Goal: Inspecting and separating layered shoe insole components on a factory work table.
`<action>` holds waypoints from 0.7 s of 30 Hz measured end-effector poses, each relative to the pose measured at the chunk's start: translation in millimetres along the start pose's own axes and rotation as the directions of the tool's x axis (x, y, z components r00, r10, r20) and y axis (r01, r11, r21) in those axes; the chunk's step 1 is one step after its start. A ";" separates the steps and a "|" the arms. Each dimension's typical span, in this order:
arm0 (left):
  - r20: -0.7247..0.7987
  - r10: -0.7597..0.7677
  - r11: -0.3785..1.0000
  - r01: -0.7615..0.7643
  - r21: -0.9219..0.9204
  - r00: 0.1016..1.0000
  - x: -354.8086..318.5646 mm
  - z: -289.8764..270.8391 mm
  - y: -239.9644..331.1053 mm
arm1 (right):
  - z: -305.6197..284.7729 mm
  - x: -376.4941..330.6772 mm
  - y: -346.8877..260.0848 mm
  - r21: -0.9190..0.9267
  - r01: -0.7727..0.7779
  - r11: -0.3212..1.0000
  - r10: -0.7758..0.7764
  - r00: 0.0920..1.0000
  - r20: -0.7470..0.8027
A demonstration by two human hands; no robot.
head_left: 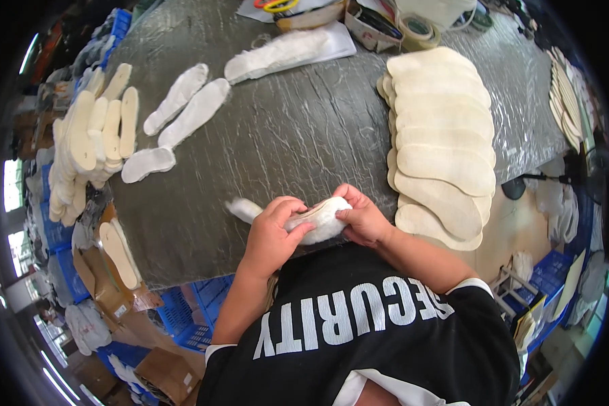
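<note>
A fluffy white insole [325,227] is bent between my two hands near the table's front edge. My left hand [275,230] grips its left part, thumb on the fleece and fingers behind. My right hand [364,216] pinches the other end with fingers and thumb. A cream-coloured edge shows along the top of the bend. Just left of my left hand a narrow white fleecy end [243,210] sticks out; whether it belongs to the same insole I cannot tell. Several cream insoles [443,128] lie overlapped in a long row to the right of my hands.
White fleecy insoles [195,111] lie at the back left of the dark, plastic-covered table [298,135]. A heap of cream insoles [84,142] covers the left edge. Scissors [279,5], a box [372,27] and tape rolls [419,28] stand at the back. Blue crates [196,311] sit below.
</note>
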State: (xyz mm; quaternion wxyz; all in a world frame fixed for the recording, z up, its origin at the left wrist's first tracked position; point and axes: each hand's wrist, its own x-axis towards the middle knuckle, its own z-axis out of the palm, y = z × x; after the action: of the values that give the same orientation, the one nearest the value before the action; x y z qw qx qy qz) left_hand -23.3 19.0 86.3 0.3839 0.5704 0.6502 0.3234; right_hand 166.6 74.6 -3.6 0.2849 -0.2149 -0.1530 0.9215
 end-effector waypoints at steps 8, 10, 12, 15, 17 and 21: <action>-0.019 0.215 0.969 -0.211 0.128 0.976 18.4 22.0 -6.7 | -11.4 -2.7 6.3 0.048 0.140 0.989 -0.142 0.989 0.042; -0.003 0.247 0.939 -0.239 0.247 0.969 20.8 26.0 -6.7 | -13.9 -3.1 9.3 0.014 0.182 0.983 -0.182 0.981 0.063; -0.014 0.241 0.953 -0.234 0.195 0.970 21.5 29.4 -9.3 | -10.1 -2.8 9.4 -0.005 0.189 0.982 -0.189 0.982 0.029; -0.013 0.234 0.963 -0.230 0.138 0.972 23.2 30.9 -13.0 | -7.3 -3.6 2.0 -0.075 0.198 0.977 -0.195 0.980 0.042; 0.004 0.234 0.964 -0.233 0.131 0.972 24.5 31.9 -15.1 | -4.8 -6.6 -10.0 -0.124 0.204 0.971 -0.194 0.978 0.081; 0.000 0.303 0.929 -0.295 0.223 0.953 27.7 38.2 -15.7 | 5.1 -7.9 -30.6 -0.416 0.030 0.909 -0.051 0.998 -0.038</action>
State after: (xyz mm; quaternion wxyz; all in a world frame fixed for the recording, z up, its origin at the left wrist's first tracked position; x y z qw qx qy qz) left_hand 0.6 43.5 50.2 0.2535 0.6961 0.5941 0.3136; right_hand 184.1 93.3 15.6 0.2553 -0.2891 -0.3428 0.8566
